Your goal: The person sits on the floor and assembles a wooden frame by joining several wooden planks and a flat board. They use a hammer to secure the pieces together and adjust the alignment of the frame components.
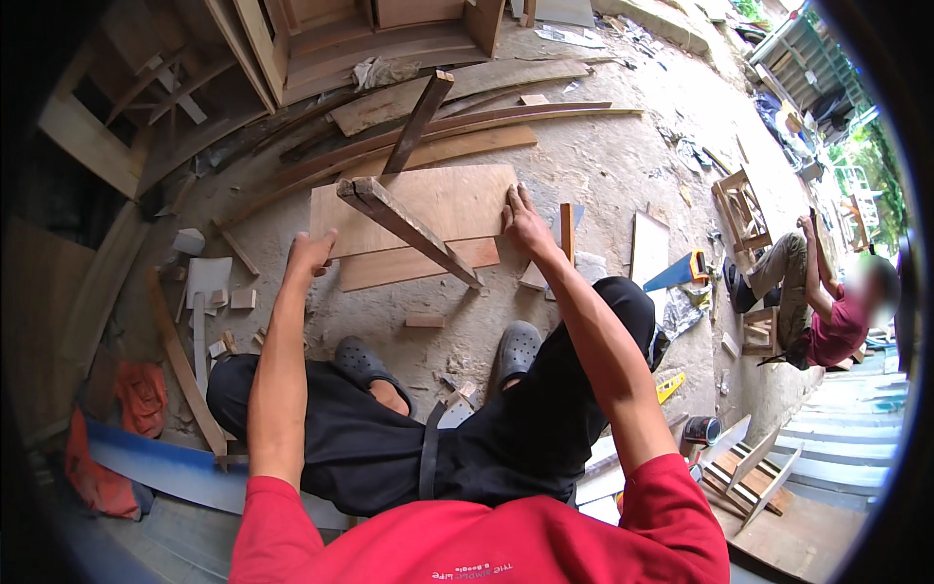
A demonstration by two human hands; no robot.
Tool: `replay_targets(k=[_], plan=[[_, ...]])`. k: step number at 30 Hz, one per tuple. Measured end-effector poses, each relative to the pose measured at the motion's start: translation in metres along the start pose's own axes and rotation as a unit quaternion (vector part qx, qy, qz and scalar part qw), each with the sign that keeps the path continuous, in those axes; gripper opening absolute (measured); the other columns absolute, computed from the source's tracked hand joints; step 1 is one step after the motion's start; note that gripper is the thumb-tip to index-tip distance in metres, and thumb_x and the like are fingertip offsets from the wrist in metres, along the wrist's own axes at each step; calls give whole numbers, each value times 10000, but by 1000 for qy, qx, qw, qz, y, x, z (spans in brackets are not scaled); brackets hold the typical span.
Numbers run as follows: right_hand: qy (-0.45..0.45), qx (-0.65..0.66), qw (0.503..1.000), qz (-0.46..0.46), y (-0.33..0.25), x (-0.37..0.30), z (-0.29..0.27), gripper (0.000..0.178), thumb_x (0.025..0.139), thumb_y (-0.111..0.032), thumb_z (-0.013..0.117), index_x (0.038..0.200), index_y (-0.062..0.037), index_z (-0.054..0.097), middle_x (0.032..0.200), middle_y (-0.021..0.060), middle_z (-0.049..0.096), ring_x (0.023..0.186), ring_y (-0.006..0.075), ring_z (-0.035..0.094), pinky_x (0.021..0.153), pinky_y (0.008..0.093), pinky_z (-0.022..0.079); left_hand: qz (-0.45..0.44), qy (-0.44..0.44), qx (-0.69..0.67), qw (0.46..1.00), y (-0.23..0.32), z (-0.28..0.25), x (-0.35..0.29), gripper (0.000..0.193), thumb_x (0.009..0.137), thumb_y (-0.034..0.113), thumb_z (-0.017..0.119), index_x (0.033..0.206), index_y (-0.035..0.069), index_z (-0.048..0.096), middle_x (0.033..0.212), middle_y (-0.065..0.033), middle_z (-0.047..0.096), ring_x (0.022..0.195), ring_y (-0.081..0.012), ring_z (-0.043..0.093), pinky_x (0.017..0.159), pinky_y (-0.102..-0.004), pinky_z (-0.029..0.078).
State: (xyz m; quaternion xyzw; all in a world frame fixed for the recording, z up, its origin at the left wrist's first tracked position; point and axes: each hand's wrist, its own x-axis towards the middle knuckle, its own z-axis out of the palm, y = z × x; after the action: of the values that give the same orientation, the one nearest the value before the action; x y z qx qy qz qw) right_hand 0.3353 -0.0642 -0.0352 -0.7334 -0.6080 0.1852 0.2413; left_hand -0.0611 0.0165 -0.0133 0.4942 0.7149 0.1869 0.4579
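A light plywood board (467, 195) is held level in front of my knees. My left hand (311, 253) grips its left edge, the thumb on top and the fingers curled. At the right edge, my right hand (528, 224) clasps the board, its fingertips over the corner. A dark square wooden post (413, 229) slants up across the near side of the board. Behind the far edge rises a second dark post (418, 122). Below lies another reddish board (418, 265); whether the posts join the boards cannot be made out.
Long planks (467, 122) lie beyond, before a wooden cabinet (389, 49). A handsaw (678, 272) rests at right, near a paint can (700, 429). Wood offcuts (424, 320) lie by my feet, an orange cloth (142, 399) at left. Another person (832, 326) sits at far right.
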Motion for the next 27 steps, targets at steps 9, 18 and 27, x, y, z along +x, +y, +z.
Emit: replay_targets(k=[9,18,27], plan=[[41,1,999,-11,2,-10,2,539,974,-296,359,1439,-30,310,1516,222,220,1303,392,386,1053,425,374,191,195,262,926,11,17,-7,589,808,372,671,1238,1,516,1157,-226,596,1091,-356,563,944,-429,440],[94,33,994,-40,-13,-11,4,547,913,-211,484,1391,26,361,1482,247,287,1251,432,428,1036,442,384,398,139,203,884,63,63,61,593,847,437,633,1289,60,513,1292,-171,553,1206,-365,501,1016,-442,389],[135,-40,987,-73,-13,-10,0,485,906,-218,501,1322,29,474,1418,222,417,1256,378,453,1068,410,360,360,53,138,921,97,86,57,392,856,347,658,1143,98,559,1033,-153,673,993,-341,636,836,-418,487]])
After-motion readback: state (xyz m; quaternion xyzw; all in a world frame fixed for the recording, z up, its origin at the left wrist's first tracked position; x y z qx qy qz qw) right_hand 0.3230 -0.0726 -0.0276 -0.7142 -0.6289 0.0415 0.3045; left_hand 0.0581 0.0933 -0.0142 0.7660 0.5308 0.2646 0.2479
